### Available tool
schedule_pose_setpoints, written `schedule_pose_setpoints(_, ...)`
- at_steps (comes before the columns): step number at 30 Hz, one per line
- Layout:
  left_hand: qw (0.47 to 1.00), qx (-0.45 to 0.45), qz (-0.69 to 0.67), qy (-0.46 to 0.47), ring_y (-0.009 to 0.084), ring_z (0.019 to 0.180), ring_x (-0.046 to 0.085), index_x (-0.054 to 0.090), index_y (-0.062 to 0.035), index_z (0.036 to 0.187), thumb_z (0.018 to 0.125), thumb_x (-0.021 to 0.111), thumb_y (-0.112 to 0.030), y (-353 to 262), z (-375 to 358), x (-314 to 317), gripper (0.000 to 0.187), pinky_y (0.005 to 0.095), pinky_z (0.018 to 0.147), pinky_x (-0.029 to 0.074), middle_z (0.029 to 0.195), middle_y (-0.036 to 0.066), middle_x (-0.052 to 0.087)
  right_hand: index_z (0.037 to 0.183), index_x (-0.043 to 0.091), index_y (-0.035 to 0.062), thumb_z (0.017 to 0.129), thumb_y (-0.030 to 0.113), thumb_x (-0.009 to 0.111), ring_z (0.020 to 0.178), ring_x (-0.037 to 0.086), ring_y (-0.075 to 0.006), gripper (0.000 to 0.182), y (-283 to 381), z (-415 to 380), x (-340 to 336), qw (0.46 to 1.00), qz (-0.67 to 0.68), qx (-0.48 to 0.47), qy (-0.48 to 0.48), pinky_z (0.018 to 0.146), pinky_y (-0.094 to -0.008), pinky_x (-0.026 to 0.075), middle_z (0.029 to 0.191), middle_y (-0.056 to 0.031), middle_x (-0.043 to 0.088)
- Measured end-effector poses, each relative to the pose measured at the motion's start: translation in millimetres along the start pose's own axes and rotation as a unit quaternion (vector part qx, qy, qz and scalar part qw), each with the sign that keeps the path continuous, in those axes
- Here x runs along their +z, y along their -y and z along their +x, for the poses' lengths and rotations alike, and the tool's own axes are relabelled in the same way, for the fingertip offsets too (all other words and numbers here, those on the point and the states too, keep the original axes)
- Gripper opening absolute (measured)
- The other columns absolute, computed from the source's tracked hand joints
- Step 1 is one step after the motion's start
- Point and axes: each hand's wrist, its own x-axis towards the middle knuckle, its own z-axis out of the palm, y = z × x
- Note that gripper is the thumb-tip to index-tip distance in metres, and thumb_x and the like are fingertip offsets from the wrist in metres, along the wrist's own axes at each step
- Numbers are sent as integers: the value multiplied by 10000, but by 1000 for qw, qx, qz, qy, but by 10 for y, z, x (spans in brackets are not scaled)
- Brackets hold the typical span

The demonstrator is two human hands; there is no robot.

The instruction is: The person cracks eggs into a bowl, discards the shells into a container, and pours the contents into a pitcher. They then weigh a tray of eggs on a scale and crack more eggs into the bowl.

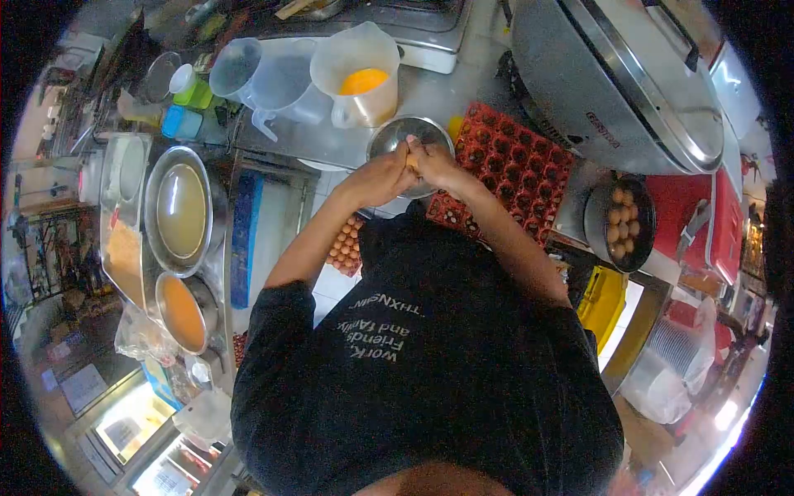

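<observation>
Your left hand (376, 178) and right hand (437, 165) meet fingertip to fingertip directly over the steel bowl (395, 136), both closed on an egg (411, 162) pinched between them. The egg is almost wholly hidden by your fingers, so you cannot tell which way its long axis runs. The red egg tray (517, 161) lies just right of the bowl, the yolk jug (360, 78) beyond it.

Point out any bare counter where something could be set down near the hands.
One bare patch of steel counter lies between the clear jug, the yolk-filled jug and the small metal bowl. Right of the bowl is crowded: red egg tray, then the large lidded cooker.
</observation>
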Motion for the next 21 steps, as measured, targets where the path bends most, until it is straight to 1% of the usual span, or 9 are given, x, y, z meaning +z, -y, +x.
schedule_pose_setpoints(2, 1000, -18, 11, 19, 471, 985, 575, 297, 194, 1257, 902, 530, -332, -20, 12, -25, 676, 489, 853, 464, 1074, 359, 559, 798, 677, -19, 996, 542, 225, 792, 652, -375, 747, -81, 92, 49, 999, -27, 3, -25, 777, -483, 474, 776, -215, 671)
schedule_pose_setpoints(6, 995, -69, 6, 70, 473, 982, 579, 262, 201, 1292, 902, 530, -301, -130, 33, -120, 690, 490, 841, 472, 1069, 366, 558, 755, 680, -2, 1001, 524, 219, 723, 651, -368, 742, -44, 75, 54, 997, -49, -45, -33, 760, -474, 485, 692, -200, 653)
schedule_pose_setpoints(9, 997, -56, 7, 50, 497, 996, 563, 252, 122, 1318, 934, 493, -288, -33, 21, -52, 612, 511, 865, 463, 1027, 359, 575, 725, 684, 13, 1001, 517, 226, 694, 652, -375, 735, -89, 125, 60, 998, -41, -42, -27, 763, -474, 489, 629, -181, 639)
schedule_pose_setpoints(11, 997, -57, 5, 48, 488, 1001, 566, 268, 123, 1296, 935, 488, -291, -58, 10, -53, 591, 496, 872, 463, 1037, 350, 575, 713, 684, 18, 1000, 514, 233, 685, 653, -380, 730, -46, 108, 69, 999, -35, -24, -30, 773, -476, 491, 598, -168, 632)
schedule_pose_setpoints(12, 997, -58, 4, 46, 483, 1003, 568, 276, 123, 1285, 936, 485, -292, -76, 8, -65, 581, 488, 875, 464, 1042, 345, 574, 711, 684, 21, 998, 516, 235, 688, 655, -375, 727, -67, 123, 71, 998, -40, -36, -29, 773, -475, 491, 596, -162, 633)
schedule_pose_setpoints(14, 999, -36, 8, 27, 477, 1005, 572, 272, 157, 1286, 913, 513, -303, 147, 46, 84, 639, 488, 860, 470, 1074, 364, 558, 706, 684, 28, 995, 518, 239, 692, 660, -365, 723, -168, 186, 89, 997, -49, -61, -27, 772, -474, 491, 594, -151, 635)
schedule_pose_setpoints(15, 1000, -25, 9, 17, 475, 1007, 574, 271, 174, 1286, 902, 527, -309, 134, 62, 80, 668, 488, 852, 473, 1090, 374, 549, 707, 683, 26, 993, 521, 240, 689, 660, -362, 723, -199, 216, 110, 997, -47, -53, -33, 771, -472, 493, 592, -150, 634)
schedule_pose_setpoints(17, 998, -45, -12, 39, 471, 1020, 570, 254, 178, 1300, 906, 516, -320, 114, 45, 51, 687, 483, 870, 467, 1102, 373, 545, 707, 680, 23, 990, 526, 242, 683, 659, -358, 724, -268, 272, 151, 997, -44, -36, -43, 768, -467, 496, 590, -147, 632)
schedule_pose_setpoints(21, 994, -65, -44, 81, 466, 1044, 559, 229, 183, 1322, 917, 487, -334, 156, 68, 56, 705, 473, 900, 455, 1120, 369, 540, 718, 680, 21, 990, 524, 250, 667, 655, -358, 715, -218, 200, 149, 996, -36, -54, -57, 758, -456, 500, 587, -138, 635)
